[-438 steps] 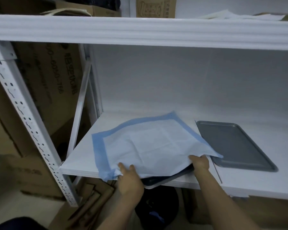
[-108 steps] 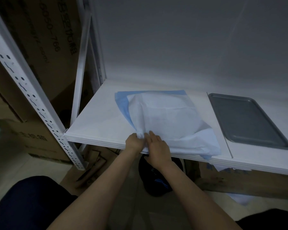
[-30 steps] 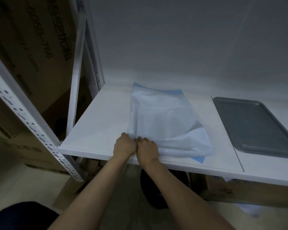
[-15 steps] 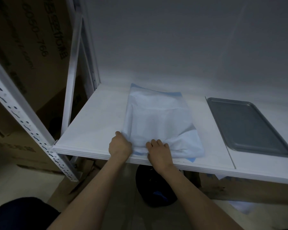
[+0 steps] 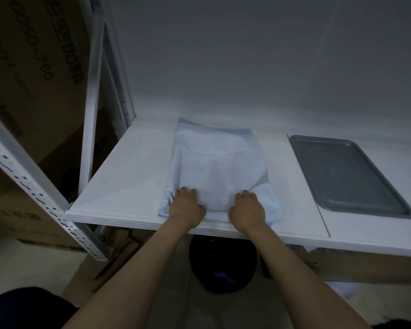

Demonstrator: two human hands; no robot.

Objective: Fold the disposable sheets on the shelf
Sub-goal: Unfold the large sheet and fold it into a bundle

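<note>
I see the disposable sheet (image 5: 220,169) lying folded into a long strip on the white shelf (image 5: 133,176), running from the back edge to the front edge, roughly midway between the shelf's left edge and the seam in the board. A blue border shows along its far end and at its near right corner. My left hand (image 5: 185,206) rests palm down on the sheet's near left corner, fingers curled over the fabric, and my right hand (image 5: 247,208) presses on the near end beside it, fingers bent and knuckles up. Whether either hand pinches a layer or only presses on it, I cannot tell. A grey tray (image 5: 347,174) sits flat past the seam, apart from the sheet. Below the shelf's front edge a dark bin (image 5: 223,269) stands on the floor.
</note>
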